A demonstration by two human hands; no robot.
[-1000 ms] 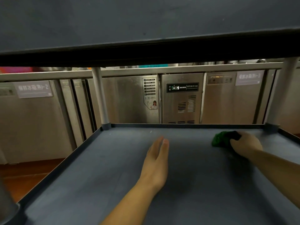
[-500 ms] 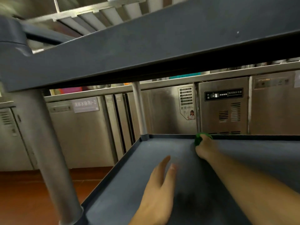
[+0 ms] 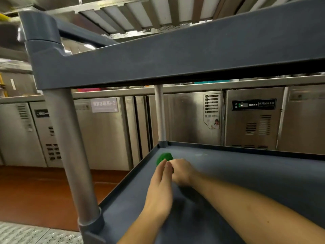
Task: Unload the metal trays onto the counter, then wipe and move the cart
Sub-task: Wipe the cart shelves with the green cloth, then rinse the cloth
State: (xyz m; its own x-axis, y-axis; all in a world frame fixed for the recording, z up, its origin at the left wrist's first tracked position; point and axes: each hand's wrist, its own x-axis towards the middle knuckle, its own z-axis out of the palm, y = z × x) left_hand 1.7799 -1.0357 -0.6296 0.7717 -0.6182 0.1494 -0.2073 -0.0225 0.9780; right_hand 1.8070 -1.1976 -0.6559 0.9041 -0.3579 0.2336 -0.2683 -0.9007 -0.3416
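The right hand (image 3: 181, 170) is clenched round a balled green cloth (image 3: 164, 157) and presses it on the lower shelf (image 3: 246, 173) of the grey cart (image 3: 175, 55), close to the shelf's far-left corner, just beside the raised left rim and near the far post (image 3: 160, 113). The left hand (image 3: 159, 192) is released, its fingers straight and together on the shelf, grasping nothing; its fingertips lie against the right hand's knuckles, though real contact cannot be told. Behind the cart stands a row of steel refrigerated cabinets (image 3: 105, 134) under a counter edge (image 3: 228, 84). A pale label (image 3: 104, 105) on one door carries blurred characters ending in "-2". Further right, a sticker (image 3: 212, 110) shows a column of small icon rows and a tiny picture of a person, too small to read. A black control panel (image 3: 254, 104) has a green-lit display and white characters – not legible. The lower shelf has a low lip on its left and far sides; right of the hands its dark surface runs wide to the frame edge. The upper shelf hangs low over the hands, borne at near left by a thick grey post (image 3: 70, 147). Left of the cart, red-brown floor (image 3: 35, 191) lies between it and the cabinets, and a perforated metal plate (image 3: 26, 235) sits at the near-left corner.
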